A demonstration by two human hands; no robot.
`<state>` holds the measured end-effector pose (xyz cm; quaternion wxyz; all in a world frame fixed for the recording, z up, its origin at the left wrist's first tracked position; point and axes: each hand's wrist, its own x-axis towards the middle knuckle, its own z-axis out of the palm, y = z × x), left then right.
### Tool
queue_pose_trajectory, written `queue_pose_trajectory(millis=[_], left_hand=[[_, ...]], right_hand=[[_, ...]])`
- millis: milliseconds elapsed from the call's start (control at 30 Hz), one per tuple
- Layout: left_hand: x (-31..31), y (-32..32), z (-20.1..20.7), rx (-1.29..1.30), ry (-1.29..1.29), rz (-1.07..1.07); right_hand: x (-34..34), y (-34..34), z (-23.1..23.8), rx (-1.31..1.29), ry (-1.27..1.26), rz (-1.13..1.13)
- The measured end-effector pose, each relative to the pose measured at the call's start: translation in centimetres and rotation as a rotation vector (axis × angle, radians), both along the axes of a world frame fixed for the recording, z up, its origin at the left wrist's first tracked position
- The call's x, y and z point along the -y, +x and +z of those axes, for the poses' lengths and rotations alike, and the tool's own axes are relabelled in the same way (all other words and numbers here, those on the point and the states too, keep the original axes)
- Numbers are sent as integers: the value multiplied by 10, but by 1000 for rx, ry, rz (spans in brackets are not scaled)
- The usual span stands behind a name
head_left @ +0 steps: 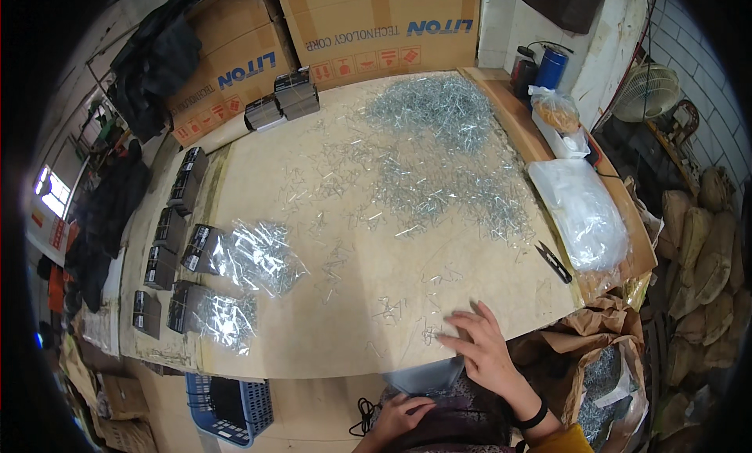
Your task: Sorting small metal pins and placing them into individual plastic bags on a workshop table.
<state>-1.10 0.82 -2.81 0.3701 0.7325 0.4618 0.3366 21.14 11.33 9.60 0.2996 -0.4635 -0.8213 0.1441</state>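
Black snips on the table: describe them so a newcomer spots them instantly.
Start at the wooden tabletop and go to its right edge, where a big clear plastic bag lies. The black snips sit just left of the bag's lower end: the only dark, pointed tool among the silvery metal pieces.

The left hand (399, 418) is partly hidden below the table edge (329, 367), and whether anything is gripped cannot be told. The right forearm is cut off by the lower edge. Single pieces in the metal clip pile (439, 108) are too small to be told apart. The blue crate (227, 406) is half hidden under the table.
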Motion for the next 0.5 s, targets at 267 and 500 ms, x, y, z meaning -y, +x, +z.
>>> queue_pose_trajectory(millis=[267, 500], left_hand=[[-4, 0, 2, -68, 92, -73], [0, 0, 3, -121, 54, -66]], right_hand=[[10, 0, -8, 46, 4, 15], [13, -2, -3, 18, -11, 23]])
